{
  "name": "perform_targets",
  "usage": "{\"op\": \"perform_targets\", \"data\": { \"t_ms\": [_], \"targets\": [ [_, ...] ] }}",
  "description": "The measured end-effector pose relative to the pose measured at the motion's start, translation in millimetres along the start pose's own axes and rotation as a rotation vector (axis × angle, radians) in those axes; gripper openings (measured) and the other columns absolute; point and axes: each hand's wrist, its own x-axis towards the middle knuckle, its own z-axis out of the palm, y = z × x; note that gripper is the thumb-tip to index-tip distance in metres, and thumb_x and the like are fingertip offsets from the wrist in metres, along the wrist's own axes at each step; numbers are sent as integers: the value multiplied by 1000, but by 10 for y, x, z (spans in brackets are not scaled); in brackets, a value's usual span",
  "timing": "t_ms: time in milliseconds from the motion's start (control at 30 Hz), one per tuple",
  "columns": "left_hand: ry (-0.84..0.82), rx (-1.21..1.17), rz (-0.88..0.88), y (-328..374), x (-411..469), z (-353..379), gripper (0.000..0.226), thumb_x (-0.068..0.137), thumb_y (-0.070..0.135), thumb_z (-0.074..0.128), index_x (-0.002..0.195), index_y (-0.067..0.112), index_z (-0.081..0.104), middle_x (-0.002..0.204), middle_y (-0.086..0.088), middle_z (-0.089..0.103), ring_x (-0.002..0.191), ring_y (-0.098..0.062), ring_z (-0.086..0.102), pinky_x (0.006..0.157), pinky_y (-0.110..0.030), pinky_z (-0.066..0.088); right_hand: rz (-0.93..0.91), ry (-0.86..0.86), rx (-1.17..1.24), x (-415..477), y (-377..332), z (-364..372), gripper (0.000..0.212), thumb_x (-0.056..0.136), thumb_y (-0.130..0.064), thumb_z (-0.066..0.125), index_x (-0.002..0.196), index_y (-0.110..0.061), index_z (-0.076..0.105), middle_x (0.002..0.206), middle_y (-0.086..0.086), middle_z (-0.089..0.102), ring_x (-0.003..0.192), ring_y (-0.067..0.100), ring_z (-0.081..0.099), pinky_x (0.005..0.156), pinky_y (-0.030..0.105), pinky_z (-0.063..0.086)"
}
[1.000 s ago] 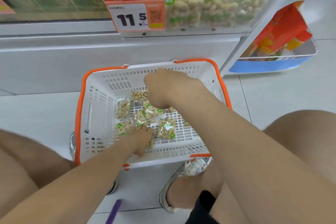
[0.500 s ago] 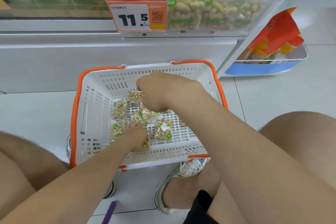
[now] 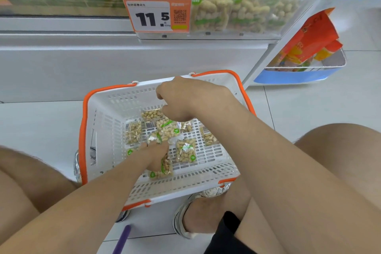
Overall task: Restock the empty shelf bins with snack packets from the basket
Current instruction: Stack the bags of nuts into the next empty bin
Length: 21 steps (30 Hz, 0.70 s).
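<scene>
Both grips down in the basket, gathering snack packets.
Left grip curls over the near packet by the near wall. Right grip is bunched above the far packets, fingertips hidden, so can't tell if it holds any. The rest lie loose on the basket bottom. Shelf bin sits up far-right. Risk: slick film bags sliding out of a partial handful on the lift and landing on the floor.

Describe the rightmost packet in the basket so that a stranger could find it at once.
Find the white basket with orange handles on the floor. Of the peanut packets on its bottom, this packet lies farthest right, apart from the cluster, its barcode upward.
</scene>
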Motion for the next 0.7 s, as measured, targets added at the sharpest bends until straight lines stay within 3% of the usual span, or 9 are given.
{"op": "perform_targets", "data": {
  "t_ms": [67, 167, 300, 433, 567, 700],
  "targets": [
    [-9, -20, 27, 25, -2, 40, 77, 85, 5, 63, 150, 33, 32, 133, -7, 55, 128, -32, 48, 111, -55, 42, 0, -5, 1, 16, 11, 1, 37, 98, -14, 54, 134, -16, 61, 130, 7, 64, 112, 28, 68, 90, 43, 60],
    [-15, -20, 85, 39, 2, 73, 55, 91, 11, 69, 139, 26, 45, 110, 1, 57, 101, -22, 57, 92, -44, 54, 4, -7, -4, 26, 24, 1, 36, 97, -14, 55, 133, -17, 61, 127, 6, 64, 111, 27, 67, 90, 45, 60],
    [189, 35, 141, -4, 10, 44, 33, 88, 28, 80, 102, 35, 51, 114, 6, 52, 105, -19, 50, 95, -43, 51, 5, -12, 0, 30, 36, 4, 37, 96, -14, 55, 132, -16, 62, 128, 7, 65, 117, 28, 66, 90, 44, 59],
    [221, 25, 206, -41, -16, 27, 30, 87, 35, 81, 93, 36, 52, 114, 10, 50, 109, -17, 46, 96, -43, 49, 17, -28, 2, 12, 33, -42, 38, 97, -14, 53, 134, -15, 61, 129, 9, 64, 120, 29, 65, 91, 42, 57],
    [278, -210, 235, -13, -155, -108, 22, 95, 24, 72, 94, 25, 50, 99, 1, 59, 90, -18, 52, 86, -42, 50, 33, -17, -8, -45, 9, -170, 39, 99, -14, 52, 137, -17, 57, 133, 8, 58, 116, 31, 64, 94, 45, 57],
    [477, -486, 288, 107, -442, -418, 22, 100, 26, 68, 97, 21, 47, 81, 0, 61, 70, -16, 55, 67, -36, 46, 62, 14, -23, -142, -17, -328, 41, 98, -9, 48, 137, -17, 56, 134, 10, 56, 116, 33, 63, 96, 49, 56]
  ]
}}
